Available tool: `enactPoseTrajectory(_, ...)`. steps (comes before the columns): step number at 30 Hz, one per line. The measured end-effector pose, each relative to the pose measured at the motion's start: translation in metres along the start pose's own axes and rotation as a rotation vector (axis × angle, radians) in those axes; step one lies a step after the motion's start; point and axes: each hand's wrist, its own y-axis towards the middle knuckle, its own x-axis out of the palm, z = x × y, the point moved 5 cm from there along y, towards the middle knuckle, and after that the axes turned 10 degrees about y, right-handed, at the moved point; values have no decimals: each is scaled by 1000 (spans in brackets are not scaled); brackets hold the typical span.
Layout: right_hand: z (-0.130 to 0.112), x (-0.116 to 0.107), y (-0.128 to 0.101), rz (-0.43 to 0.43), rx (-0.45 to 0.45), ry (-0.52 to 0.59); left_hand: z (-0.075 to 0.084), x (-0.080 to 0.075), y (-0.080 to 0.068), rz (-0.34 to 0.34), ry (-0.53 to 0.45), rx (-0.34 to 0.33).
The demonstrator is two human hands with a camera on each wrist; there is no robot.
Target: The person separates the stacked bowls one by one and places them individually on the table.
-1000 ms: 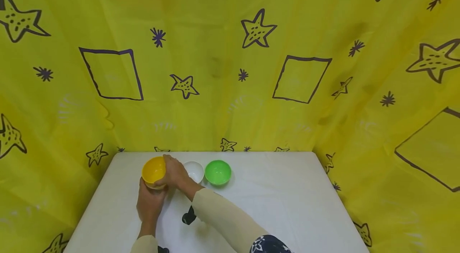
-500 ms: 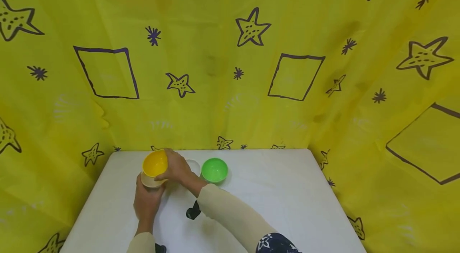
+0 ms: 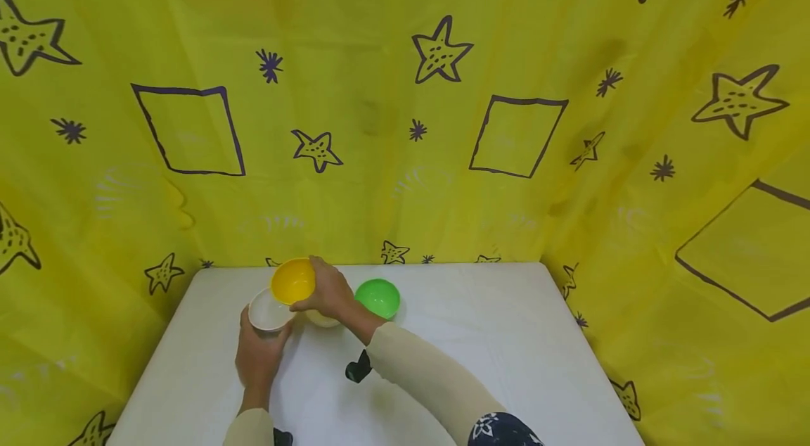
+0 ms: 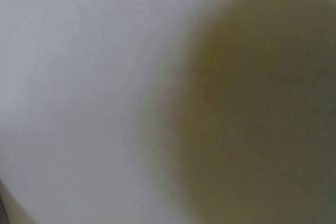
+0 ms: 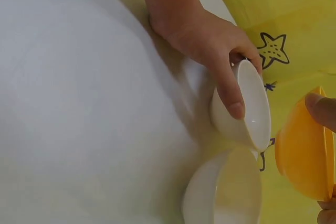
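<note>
My left hand (image 3: pixel 259 353) grips a white bowl (image 3: pixel 268 312) by its side, thumb on the outer wall in the right wrist view. With my right hand (image 3: pixel 330 289) I hold a yellow bowl (image 3: pixel 293 282) by its rim, raised up and to the right of that white bowl. A second white bowl (image 5: pixel 202 195) stands on the table, partly hidden below my right hand in the head view. Beside it, to the right, sits a green bowl (image 3: pixel 377 299), its lower edge overlapped by my right forearm. A blurred brownish shape fills the right of the left wrist view.
A white-covered table (image 3: pixel 481 354) lies under the bowls. Yellow cloth (image 3: pixel 367 207) with drawn stars and squares hangs behind it and along both sides. A dark object (image 3: pixel 358 367) shows by my right sleeve.
My right hand has lifted the yellow bowl off the white bowl in my left hand and moved it right. The white bowl's inside now shows. My left hand has stayed nearly in place.
</note>
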Motion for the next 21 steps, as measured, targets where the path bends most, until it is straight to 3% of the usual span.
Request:
enactPoseTrajectory(14, 14, -31, -23, 96, 19, 91, -2, 6, 1, -25, 27, -36)
enactPoseTrajectory(21, 26, -54, -40, 147, 43, 95, -1, 5, 0, 2, 13, -12)
